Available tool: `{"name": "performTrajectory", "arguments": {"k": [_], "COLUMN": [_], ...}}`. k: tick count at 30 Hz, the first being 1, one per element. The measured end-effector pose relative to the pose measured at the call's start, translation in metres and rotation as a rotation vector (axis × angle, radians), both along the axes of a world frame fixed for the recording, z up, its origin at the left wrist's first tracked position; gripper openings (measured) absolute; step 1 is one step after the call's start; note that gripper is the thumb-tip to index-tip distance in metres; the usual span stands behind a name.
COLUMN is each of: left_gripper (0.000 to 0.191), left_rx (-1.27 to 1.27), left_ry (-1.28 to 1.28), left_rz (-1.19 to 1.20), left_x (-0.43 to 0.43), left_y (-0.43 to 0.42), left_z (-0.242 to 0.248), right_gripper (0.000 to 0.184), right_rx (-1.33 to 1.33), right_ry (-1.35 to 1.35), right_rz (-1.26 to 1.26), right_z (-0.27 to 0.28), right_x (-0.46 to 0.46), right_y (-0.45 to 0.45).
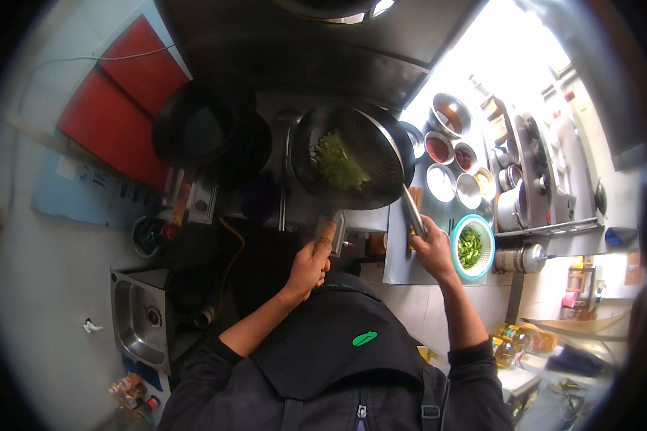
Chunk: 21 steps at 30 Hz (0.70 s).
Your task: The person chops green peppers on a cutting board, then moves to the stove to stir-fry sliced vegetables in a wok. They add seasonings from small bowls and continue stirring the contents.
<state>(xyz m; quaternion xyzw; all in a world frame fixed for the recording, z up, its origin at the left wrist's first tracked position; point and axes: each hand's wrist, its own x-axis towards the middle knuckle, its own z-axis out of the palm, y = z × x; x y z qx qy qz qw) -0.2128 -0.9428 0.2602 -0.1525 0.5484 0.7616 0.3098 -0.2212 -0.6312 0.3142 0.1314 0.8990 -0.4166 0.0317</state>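
Note:
My left hand [310,269] is wrapped around the wooden handle [326,237] of a dark wok [303,172]. Chopped green food [339,164] lies in the wok, blurred as if by steam. In my right hand [435,249] is the metal handle [414,213] of a large round utensil, which looks like a perforated skimmer [377,145]. Its head sits inside the right side of the wok, with its bright rim tilted up. Just right of my right hand stands a white basket with a turquoise rim [489,261], holding cut green vegetables [469,248].
Another dark wok [167,134] sits to the left, with a long-handled ladle [287,178] between the two. At right are several metal bowls [441,182], some with red ingredients [438,149], beside a shelf of pots [512,207]. A steel sink [140,318] is at lower left.

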Motion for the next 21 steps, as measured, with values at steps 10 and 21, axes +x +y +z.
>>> {"name": "performTrajectory", "arguments": {"k": [10,21], "left_gripper": [0.027,0.027], "left_rx": [0.015,0.032], "left_ry": [0.005,0.001], "left_rz": [0.033,0.042], "left_x": [0.001,0.003], "left_y": [0.001,0.004], "left_z": [0.002,-0.004], "right_gripper": [0.044,0.037], "right_rx": [-0.293,-0.405], "right_ry": [-0.094,0.065], "right_rz": [-0.081,-0.343], "right_z": [-0.015,-0.029], "right_x": [-0.009,-0.029], "right_y": [-0.015,-0.017]}}
